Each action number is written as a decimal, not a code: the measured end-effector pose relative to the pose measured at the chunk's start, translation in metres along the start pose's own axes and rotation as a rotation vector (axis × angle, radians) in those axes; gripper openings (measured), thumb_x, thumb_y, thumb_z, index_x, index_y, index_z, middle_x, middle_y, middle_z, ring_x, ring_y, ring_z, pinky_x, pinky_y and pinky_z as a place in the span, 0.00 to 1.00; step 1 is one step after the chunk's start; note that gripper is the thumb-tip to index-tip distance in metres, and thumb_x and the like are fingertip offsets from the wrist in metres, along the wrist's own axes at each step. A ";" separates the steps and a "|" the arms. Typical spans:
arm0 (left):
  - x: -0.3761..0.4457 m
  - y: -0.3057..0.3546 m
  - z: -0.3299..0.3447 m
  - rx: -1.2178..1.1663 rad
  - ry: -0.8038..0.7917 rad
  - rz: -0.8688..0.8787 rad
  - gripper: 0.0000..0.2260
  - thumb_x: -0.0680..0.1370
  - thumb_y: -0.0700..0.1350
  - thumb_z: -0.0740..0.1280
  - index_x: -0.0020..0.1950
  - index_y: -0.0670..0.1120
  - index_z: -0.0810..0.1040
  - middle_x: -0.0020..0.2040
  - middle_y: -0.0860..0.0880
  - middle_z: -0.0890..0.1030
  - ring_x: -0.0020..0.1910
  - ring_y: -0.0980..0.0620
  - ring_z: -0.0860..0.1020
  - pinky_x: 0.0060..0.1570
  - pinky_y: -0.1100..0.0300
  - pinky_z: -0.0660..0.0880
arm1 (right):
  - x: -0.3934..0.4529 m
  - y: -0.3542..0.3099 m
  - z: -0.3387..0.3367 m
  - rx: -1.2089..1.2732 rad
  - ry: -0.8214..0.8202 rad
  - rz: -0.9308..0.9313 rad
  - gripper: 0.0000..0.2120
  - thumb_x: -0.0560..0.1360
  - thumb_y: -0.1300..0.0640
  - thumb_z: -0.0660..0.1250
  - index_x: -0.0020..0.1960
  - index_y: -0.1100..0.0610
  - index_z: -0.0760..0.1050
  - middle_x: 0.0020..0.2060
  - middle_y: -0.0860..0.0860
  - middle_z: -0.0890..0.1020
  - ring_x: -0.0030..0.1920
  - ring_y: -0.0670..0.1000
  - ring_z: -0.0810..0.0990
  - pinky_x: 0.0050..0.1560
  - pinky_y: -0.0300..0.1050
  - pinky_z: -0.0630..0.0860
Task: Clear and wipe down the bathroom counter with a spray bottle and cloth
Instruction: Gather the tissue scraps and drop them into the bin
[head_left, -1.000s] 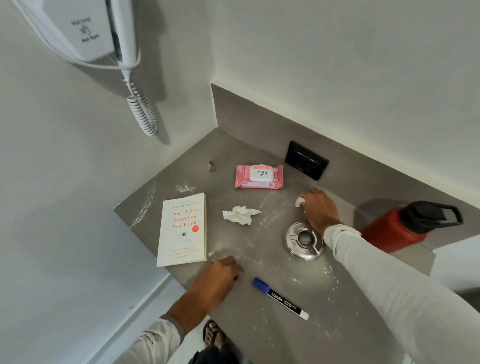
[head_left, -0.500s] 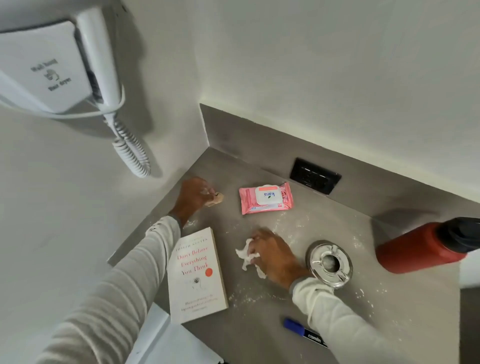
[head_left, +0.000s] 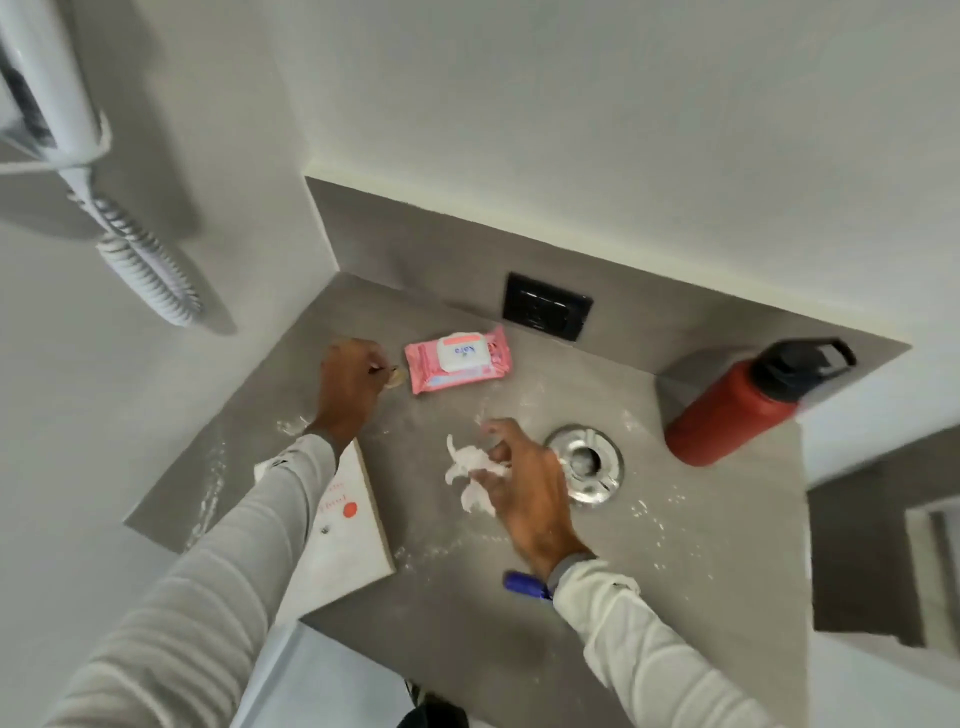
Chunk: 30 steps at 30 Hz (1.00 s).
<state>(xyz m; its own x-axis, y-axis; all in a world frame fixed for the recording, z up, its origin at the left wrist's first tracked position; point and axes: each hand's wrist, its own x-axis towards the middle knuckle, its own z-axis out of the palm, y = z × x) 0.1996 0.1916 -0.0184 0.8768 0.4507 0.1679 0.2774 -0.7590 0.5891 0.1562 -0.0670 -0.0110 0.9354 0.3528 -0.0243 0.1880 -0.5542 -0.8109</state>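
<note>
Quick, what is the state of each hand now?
Left hand: pinches a small tan scrap.
Right hand: grips crumpled white tissue.

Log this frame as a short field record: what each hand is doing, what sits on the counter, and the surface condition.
left hand: left hand pinches a small tan scrap near the back corner
right hand: right hand grips crumpled white tissue
counter: grey counter with white powdery smears
on counter: pink wipes pack, metal ashtray, red bottle lying on its side, book partly under the left sleeve, blue marker
wall: black socket, wall-mounted hair dryer
spray bottle: none in view
</note>
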 end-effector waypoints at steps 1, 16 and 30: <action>-0.014 0.015 0.003 -0.028 0.029 0.012 0.05 0.66 0.33 0.75 0.35 0.40 0.82 0.36 0.41 0.84 0.37 0.44 0.83 0.40 0.58 0.76 | -0.008 0.006 -0.015 0.094 0.034 0.018 0.14 0.72 0.58 0.76 0.56 0.50 0.79 0.42 0.47 0.84 0.43 0.49 0.83 0.47 0.50 0.79; -0.429 0.354 0.164 -0.712 -0.218 -0.162 0.04 0.66 0.39 0.79 0.35 0.43 0.85 0.32 0.50 0.85 0.34 0.55 0.84 0.39 0.66 0.78 | -0.252 0.290 -0.286 0.299 0.460 0.239 0.09 0.67 0.59 0.81 0.40 0.50 0.81 0.35 0.43 0.84 0.35 0.41 0.78 0.39 0.36 0.76; -0.596 0.213 0.489 -0.209 -0.467 -0.644 0.05 0.67 0.38 0.75 0.32 0.45 0.84 0.32 0.48 0.85 0.37 0.48 0.84 0.41 0.60 0.76 | -0.376 0.592 -0.113 0.050 0.080 0.528 0.08 0.69 0.65 0.74 0.44 0.55 0.77 0.41 0.52 0.81 0.41 0.55 0.81 0.43 0.47 0.78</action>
<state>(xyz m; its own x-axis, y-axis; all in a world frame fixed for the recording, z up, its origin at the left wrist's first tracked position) -0.0720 -0.4684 -0.3792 0.6571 0.4910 -0.5720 0.7431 -0.2945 0.6009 -0.0505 -0.6126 -0.4161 0.9191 -0.0241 -0.3933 -0.3269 -0.6037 -0.7271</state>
